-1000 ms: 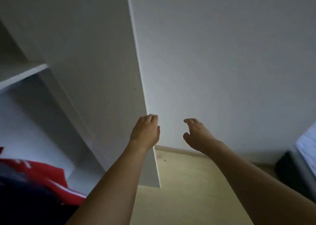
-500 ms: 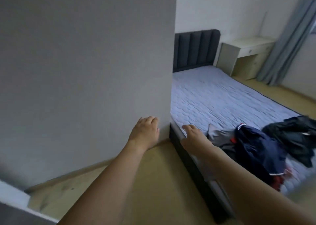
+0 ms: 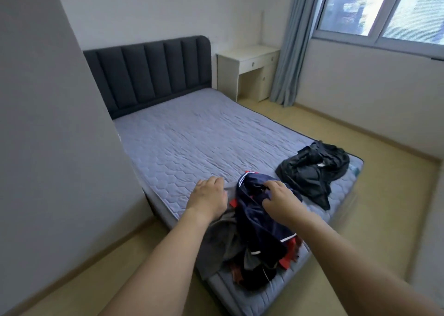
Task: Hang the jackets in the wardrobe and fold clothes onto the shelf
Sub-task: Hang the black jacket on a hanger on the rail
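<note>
Much of the heap at the bed's near corner is hard for us to sort out: under the navy blue jacket with white piping (image 3: 259, 222) lie a grey garment (image 3: 217, 241) and red and black cloth, crumpled together so that we cannot count the pieces. The grey quilted mattress (image 3: 204, 145) is cut off at the bottom edge, and the grey wall panel (image 3: 55, 123) on the left hides part of the dark padded headboard (image 3: 149, 75). A black shiny jacket (image 3: 314, 169) lies bunched near the far foot corner, well apart from the heap; a pale patch inside it may be a label, but we can read no writing anywhere.

Our left hand (image 3: 209, 196) rests over the grey garment's edge, fingers bent downward — whether they pinch the cloth we cannot tell. Our right hand (image 3: 280, 201) lies on top of the navy jacket, fingers curled into its folds.

Half a second ago both hands hung in the air short of the bed and the panel filled the left half of the view; now the hands are down on the clothes, and the white bedside desk (image 3: 249, 70), blue-grey curtain (image 3: 288, 51) and window (image 3: 389, 10) show in full.
</note>
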Available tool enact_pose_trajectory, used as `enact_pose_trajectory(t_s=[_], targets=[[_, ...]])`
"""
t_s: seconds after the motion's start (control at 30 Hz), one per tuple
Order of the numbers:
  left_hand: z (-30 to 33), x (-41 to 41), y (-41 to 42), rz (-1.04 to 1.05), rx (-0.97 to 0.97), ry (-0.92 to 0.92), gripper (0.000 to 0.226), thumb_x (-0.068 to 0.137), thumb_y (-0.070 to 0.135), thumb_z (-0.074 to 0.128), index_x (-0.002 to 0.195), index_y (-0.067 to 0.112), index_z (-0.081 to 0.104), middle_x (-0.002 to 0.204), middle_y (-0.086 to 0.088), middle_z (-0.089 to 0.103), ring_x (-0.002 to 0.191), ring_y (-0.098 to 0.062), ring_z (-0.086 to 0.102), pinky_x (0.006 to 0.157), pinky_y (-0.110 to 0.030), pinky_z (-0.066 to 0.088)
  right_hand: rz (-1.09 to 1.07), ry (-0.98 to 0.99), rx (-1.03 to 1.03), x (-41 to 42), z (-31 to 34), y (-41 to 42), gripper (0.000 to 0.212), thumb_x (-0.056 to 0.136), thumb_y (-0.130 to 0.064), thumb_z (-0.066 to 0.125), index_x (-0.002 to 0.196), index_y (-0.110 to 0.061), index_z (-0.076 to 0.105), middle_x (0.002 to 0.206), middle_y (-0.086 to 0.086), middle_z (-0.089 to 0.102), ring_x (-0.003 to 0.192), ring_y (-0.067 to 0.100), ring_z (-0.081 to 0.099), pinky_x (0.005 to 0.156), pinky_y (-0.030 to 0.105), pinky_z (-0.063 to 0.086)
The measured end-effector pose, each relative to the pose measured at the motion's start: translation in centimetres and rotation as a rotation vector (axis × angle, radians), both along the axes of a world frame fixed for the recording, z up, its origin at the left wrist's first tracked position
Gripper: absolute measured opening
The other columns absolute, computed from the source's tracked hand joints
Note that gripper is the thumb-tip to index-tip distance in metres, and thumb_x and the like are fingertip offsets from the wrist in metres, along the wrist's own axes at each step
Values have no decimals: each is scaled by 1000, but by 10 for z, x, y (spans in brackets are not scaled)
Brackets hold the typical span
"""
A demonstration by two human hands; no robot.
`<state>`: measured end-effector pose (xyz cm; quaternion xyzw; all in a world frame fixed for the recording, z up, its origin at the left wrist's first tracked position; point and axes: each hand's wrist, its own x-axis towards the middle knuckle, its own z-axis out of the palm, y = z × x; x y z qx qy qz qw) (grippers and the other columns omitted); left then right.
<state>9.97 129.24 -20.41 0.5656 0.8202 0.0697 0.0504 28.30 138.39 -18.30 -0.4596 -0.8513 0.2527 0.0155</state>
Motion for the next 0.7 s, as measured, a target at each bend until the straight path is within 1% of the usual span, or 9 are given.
enact_pose_trajectory(t_s=[0.1,0.2,0.3,0.37,0.43,0.5,0.57,0.63,0.7], targets=[[-9,23,59,80,-54,-88,45,98,31,42,139,12,44,142,-9,48,127,-30,46,107,-35,32,11,-32,-67,32,-14,76,54,91,-16,46,143,-8,37,149,12,35,135,28,37,109,39,33],[-13,29,104,179,-83,-226,41,98,29,42,135,11,47,139,-11,49,123,-33,50,103,-37,39,-4,-41,-126,44,-17,145,47,91,-15,46,138,-7,43,144,14,39,132,30,40,108,39,34],[-17,21,144,255,-57,-278,38,99,29,40,130,10,51,135,-14,53,121,-33,52,100,-37,42,6,-21,-166,42,-19,200,50,90,-12,47,139,-5,42,146,15,38,135,29,37,109,32,31],[-22,14,182,284,-60,-300,38,99,26,40,130,8,51,136,-16,53,123,-33,52,102,-37,42,11,-10,-177,40,-24,235,52,90,-11,46,141,-4,39,149,16,35,136,28,37,109,31,30],[-29,18,229,303,-64,-331,39,97,23,41,130,5,50,137,-19,52,124,-34,51,102,-38,42,7,-4,-196,47,-32,270,57,91,-14,46,147,-6,33,153,13,30,137,27,36,110,34,32],[-34,34,283,309,-49,-366,37,97,23,42,128,5,51,135,-20,52,123,-35,51,100,-38,41,15,-11,-199,58,-40,313,60,92,-16,46,149,-9,30,155,11,27,140,24,32,112,32,29],[-38,60,338,280,-58,-403,40,97,25,43,132,7,50,138,-18,51,126,-33,49,103,-38,39,-11,-22,-208,74,-46,364,59,92,-16,46,149,-10,31,155,10,27,140,24,31,112,31,27],[-44,81,395,237,-80,-436,46,97,25,43,139,8,46,143,-16,48,130,-32,46,107,-37,37,-33,-30,-216,91,-53,421,58,92,-16,45,148,-10,31,155,10,28,138,26,34,109,33,32],[-51,94,455,246,-95,-449,47,96,24,43,141,8,45,144,-17,47,131,-32,46,108,-36,37,-43,-32,-230,108,-63,482,58,92,-18,45,148,-12,31,154,9,28,133,27,41,103,35,39]])
